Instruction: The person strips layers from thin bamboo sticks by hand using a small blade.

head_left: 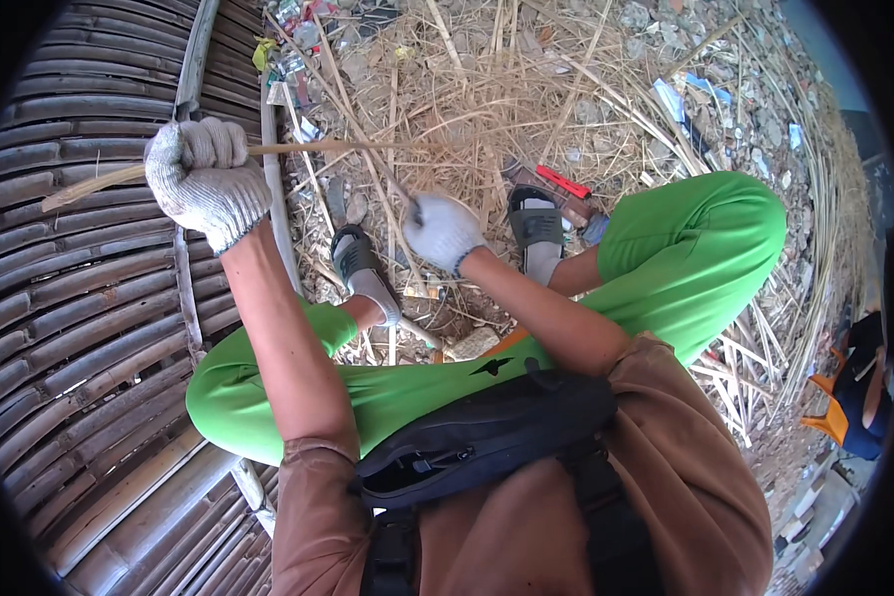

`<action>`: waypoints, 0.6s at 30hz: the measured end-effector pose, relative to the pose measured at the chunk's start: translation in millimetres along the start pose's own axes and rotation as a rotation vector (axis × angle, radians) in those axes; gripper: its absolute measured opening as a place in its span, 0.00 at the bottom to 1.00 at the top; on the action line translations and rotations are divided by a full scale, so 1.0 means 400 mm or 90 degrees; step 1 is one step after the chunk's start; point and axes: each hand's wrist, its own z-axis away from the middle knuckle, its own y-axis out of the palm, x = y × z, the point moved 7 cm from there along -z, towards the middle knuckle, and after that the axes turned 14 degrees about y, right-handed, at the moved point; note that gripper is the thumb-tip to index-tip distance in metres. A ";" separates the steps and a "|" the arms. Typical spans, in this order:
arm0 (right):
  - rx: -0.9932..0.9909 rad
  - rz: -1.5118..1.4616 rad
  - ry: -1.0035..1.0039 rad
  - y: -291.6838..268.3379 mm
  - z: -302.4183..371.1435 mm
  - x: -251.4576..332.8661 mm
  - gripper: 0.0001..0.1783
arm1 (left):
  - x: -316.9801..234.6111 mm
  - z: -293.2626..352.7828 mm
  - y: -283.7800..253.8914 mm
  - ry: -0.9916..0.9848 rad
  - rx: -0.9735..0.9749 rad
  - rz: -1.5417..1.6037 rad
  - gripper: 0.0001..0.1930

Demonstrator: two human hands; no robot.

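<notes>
Strip: one pale strip [318, 148], held above the ground at the upper left; long axis about nine to three o'clock, the three o'clock end slightly higher in view.
Left hand: one, gloved [204, 179]; fingers wrapped fully round the strip, nearer its nine o'clock end, a short tail sticking out past the fist.
Right hand: one, gloved [442, 233]; fingers look curled, palm hidden; cannot tell what, if anything, it has hold of. One stick [391, 181] on its eleven o'clock side reaches the glove; held or just behind, unclear.
Key relation: from the right hand, the left fist lies between nine and ten o'clock, the strip's free length at eleven to twelve; right hand apart from it. Left hand is the nearer, being on it.
Sandals: two; one [541, 225] at three o'clock of the right hand, the other between eight and nine.
Red tool: one [564, 182], on the ground at about two o'clock; exact kind unclear.
Bag: one, black [487, 427], at the waist, six o'clock.
Slats: many [89, 258], too many to count, filling seven to eleven o'clock of view.
Straw: uncounted, loose [497, 99] on the ground toward twelve.
</notes>
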 end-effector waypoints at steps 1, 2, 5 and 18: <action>0.028 0.035 0.096 0.027 -0.041 -0.122 0.21 | 0.005 -0.008 -0.004 -0.006 0.004 0.032 0.23; 0.046 0.041 0.125 0.038 -0.075 -0.227 0.22 | 0.008 -0.006 0.000 -0.006 0.003 0.035 0.23; 0.098 0.062 0.165 0.015 -0.093 -0.208 0.24 | -0.002 0.003 -0.026 -0.009 0.026 0.070 0.24; 0.087 0.056 0.241 0.020 -0.079 -0.279 0.27 | -0.015 0.013 -0.017 -0.041 0.170 0.181 0.20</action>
